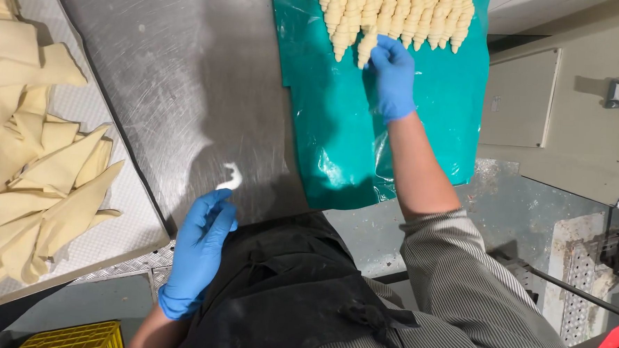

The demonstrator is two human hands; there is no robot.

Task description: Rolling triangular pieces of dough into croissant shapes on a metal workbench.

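Gloves of blue rubber are covering both hands: right hand (392,74) is pinching a ridged, rolled croissant (366,48) on the glossy teal sheet (339,126); left hand (200,249) is resting open-fingered near a dough scrap (231,178) on floury steel table (182,71).

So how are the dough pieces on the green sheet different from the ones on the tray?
The rolled croissants are curled into ridged, pointed rolls; the dough triangles lie flat and unrolled. The croissants sit in a neat row on the green plastic sheet; the triangles are heaped loosely on the perforated tray. The right hand touches a croissant; no hand touches the triangles. Both are pale raw dough.
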